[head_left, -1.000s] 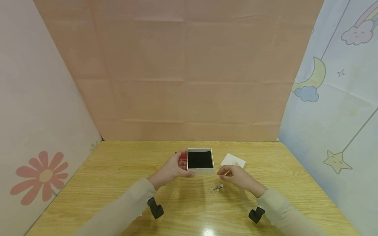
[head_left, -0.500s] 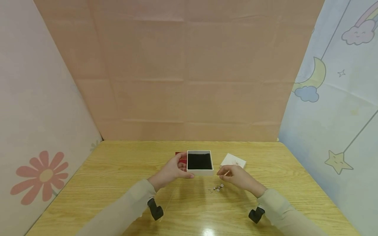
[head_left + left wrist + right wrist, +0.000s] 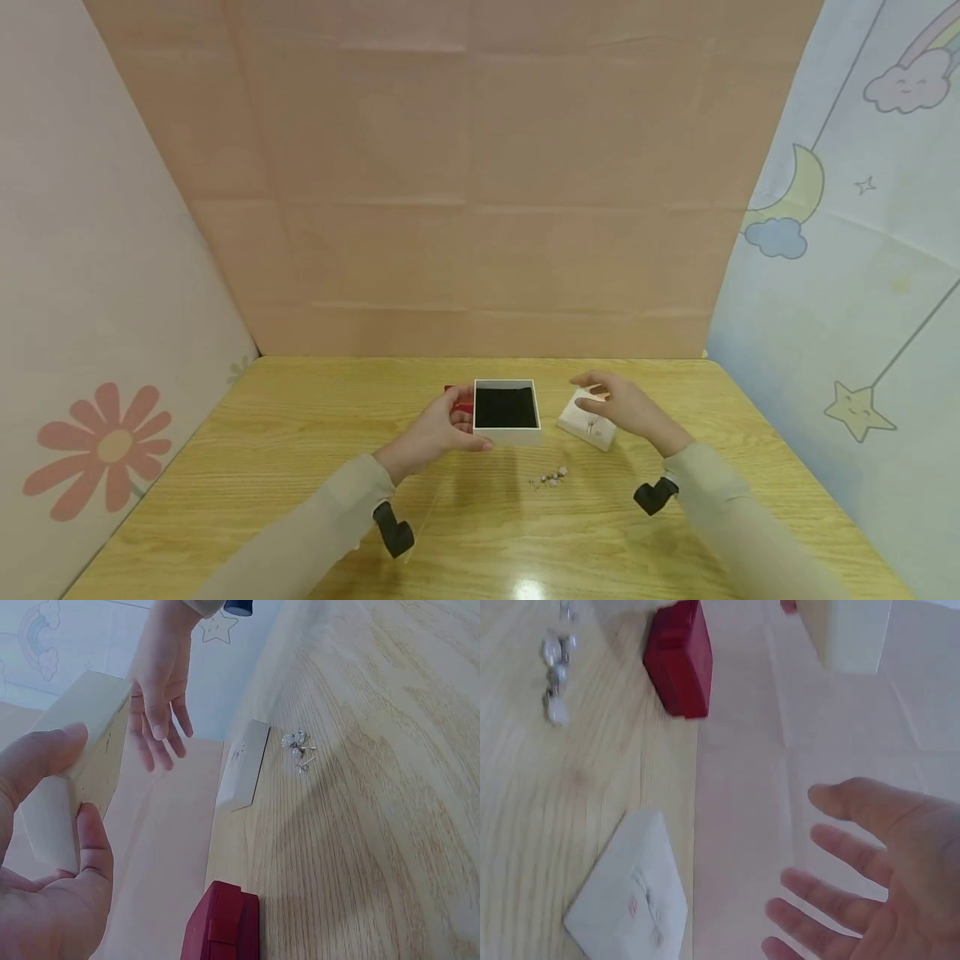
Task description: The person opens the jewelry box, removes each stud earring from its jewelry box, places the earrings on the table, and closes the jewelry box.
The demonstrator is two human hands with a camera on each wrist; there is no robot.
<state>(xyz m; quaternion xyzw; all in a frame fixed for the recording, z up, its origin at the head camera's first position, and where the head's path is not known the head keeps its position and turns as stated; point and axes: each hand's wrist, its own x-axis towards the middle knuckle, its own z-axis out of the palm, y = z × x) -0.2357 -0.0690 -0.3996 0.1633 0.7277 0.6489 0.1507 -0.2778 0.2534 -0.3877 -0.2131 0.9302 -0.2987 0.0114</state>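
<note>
My left hand (image 3: 435,429) grips a white square box (image 3: 507,436) by its left side, thumb at the near edge and fingers beneath. The box is held above the table with its mouth toward me, showing a black lining (image 3: 506,407). My right hand (image 3: 630,406) hovers over a white lid (image 3: 587,419) with a printed picture, its fingers spread and holding nothing. In the right wrist view the fingers (image 3: 840,904) stand apart from the lid. Several small pieces of jewellery (image 3: 551,477) with pale, pearly parts lie on the wood near the lid.
A red box (image 3: 679,660) sits behind my left hand, mostly hidden in the head view. The wooden table (image 3: 300,483) meets a peach backdrop (image 3: 465,183) at its far edge. Printed cloth walls (image 3: 847,292) flank both sides.
My right hand has moved up and to the right, from beside the white box to over the lid. The left hand keeps its grip, and the box has shifted only slightly.
</note>
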